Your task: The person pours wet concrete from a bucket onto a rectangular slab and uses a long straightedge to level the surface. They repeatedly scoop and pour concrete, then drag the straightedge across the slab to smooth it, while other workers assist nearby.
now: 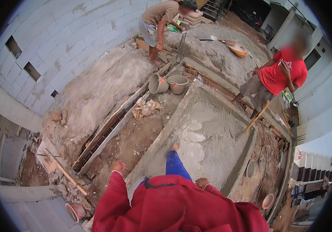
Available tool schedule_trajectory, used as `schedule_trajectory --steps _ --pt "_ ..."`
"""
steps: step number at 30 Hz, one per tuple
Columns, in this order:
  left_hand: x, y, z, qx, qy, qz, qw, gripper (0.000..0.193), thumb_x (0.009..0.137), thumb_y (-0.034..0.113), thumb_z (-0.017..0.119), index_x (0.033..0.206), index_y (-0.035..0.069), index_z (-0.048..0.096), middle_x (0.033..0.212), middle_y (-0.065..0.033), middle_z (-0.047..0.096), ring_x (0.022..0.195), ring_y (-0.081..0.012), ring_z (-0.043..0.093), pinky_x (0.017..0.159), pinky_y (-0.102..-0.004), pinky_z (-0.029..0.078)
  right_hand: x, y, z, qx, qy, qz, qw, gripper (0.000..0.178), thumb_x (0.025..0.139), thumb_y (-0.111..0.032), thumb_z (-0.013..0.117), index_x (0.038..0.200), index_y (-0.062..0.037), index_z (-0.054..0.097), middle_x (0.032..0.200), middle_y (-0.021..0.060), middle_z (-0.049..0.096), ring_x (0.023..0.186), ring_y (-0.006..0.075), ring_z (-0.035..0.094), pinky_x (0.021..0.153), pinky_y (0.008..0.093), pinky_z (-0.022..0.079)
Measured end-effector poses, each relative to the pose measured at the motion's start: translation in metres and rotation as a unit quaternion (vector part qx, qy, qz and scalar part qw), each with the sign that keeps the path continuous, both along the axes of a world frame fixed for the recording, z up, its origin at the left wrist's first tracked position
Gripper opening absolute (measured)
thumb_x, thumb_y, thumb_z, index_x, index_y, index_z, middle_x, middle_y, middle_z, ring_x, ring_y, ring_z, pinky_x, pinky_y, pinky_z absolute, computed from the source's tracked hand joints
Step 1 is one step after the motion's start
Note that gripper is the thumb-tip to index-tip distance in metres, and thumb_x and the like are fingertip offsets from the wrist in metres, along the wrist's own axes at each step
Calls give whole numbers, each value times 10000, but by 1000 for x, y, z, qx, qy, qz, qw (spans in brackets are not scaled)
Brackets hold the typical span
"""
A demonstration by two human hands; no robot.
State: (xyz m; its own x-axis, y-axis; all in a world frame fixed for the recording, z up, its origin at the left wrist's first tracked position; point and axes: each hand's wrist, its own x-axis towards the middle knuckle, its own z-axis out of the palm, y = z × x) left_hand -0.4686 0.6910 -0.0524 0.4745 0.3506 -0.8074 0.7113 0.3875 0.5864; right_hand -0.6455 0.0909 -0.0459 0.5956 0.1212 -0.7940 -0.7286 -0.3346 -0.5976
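My left hand (118,166) hangs at my left side with its fingers curled in, and nothing shows in it. Beneath it lies bare brown soil (133,141) beside a low cement-covered wall (166,133). On my other side, my right hand (202,183) is held close to my hip, knuckles up and fingers bent under; I see no object in it. My bare foot (175,147), below a blue trouser leg, rests on the wet grey mortar slab (216,133). A hoe with a yellowish handle (255,118) leans across the slab's right edge.
Two buckets (177,84) stand ahead near torn paper (146,108). Left of them runs a board-sided trench with rebar (106,133). One person bends by the block wall (77,38); another in a red shirt (280,71) stands right. Behind them rises a sand heap (208,44).
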Motion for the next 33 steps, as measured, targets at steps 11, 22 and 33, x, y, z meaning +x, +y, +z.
schedule_trajectory --steps 11,22,33 --pt "171 -96 10 10 74 -48 996 213 946 178 466 1026 58 623 884 -103 665 681 -243 657 560 -365 516 309 -82 -6 -33 96 -327 940 166 923 -142 510 1031 -56 601 841 95 671 628 221 669 540 364 572" --pt "345 -140 -32 58 156 -210 963 225 960 139 450 997 48 653 777 -109 667 602 -217 655 472 -378 547 635 -85 89 37 -110 -324 939 203 944 -174 588 1069 -30 657 860 63 689 713 145 644 582 268 510" --pt "668 -189 -204 198 96 -383 897 200 913 180 563 989 19 652 729 -70 661 536 -177 608 432 -323 468 911 -35 -55 26 -116 -209 971 306 888 -163 658 1141 9 657 957 90 703 856 155 641 778 284 504"
